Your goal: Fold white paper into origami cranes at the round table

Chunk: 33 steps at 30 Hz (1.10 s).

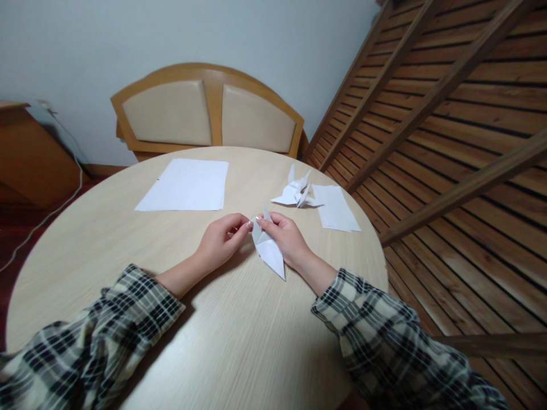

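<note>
A piece of folded white paper [270, 250], shaped with narrow points like an origami crane in the making, is held over the middle of the table. My right hand [287, 234] grips it from the right, thumb on top and fingers behind. From the left, my left hand [225, 238] pinches its upper left tip between thumb and forefinger. The fingertips of both hands nearly meet there, and they hide part of that tip. One long point of the paper slants down toward me.
Folded white paper cranes [297, 191] stand close together beyond my right hand. Beside them lie smaller white sheets [335, 208] near the right edge of the round table [85, 273]. A stack of larger white paper [188, 185] rests at the back left. Behind stands a wooden headboard [217, 114].
</note>
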### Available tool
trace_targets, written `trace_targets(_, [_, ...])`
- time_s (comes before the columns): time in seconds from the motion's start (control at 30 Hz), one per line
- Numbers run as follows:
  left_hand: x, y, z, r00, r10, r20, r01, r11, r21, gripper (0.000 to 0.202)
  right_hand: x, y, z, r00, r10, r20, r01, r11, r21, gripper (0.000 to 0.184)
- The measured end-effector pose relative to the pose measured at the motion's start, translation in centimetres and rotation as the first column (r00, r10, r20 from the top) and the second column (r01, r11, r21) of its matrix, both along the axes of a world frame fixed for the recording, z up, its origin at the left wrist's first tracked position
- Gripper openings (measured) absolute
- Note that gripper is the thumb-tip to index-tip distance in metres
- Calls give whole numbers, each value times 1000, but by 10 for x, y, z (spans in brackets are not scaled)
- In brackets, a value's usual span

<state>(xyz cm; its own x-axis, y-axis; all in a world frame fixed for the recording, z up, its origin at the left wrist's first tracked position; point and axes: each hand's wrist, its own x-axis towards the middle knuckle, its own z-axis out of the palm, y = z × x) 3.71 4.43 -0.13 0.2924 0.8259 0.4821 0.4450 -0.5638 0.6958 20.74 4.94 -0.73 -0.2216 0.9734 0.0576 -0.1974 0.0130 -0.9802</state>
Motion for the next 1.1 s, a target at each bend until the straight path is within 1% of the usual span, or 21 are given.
trace_targets(0.13, [-1,1,3,998,20,64,-18,999,-30,21,-1,0,0,999,43,3,-43,998,-53,36])
trace_targets(0.23, [-2,3,4,993,21,113,-13,998,-69,20,-1,-1,1,997,62,43,-59,996,-61,36])
trace_targets(0.43, [-4,9,-2,978,-28,205,67,981,-182,24,1,0,-2,992,59,108,-55,998,-42,34])
trace_targets(0.53, [-4,11,-4,971,-30,236,83,972,-220,28,1,0,-2,987,63,149,-60,998,-19,33])
trace_targets(0.6, [-3,11,-4,967,-26,253,86,970,-229,28,1,-1,-2,980,76,182,-78,997,1,31])
trace_targets(0.73, [-4,9,0,967,-32,253,89,972,-219,23,1,-2,-1,964,102,247,-113,993,32,29])
trace_targets(0.97, [-4,7,5,973,-15,230,67,974,-216,23,2,-3,-1,957,86,277,-102,994,45,29])
trace_targets(1.1, [-5,8,4,961,12,278,55,971,-232,25,3,-1,-2,960,66,273,-81,996,42,29])
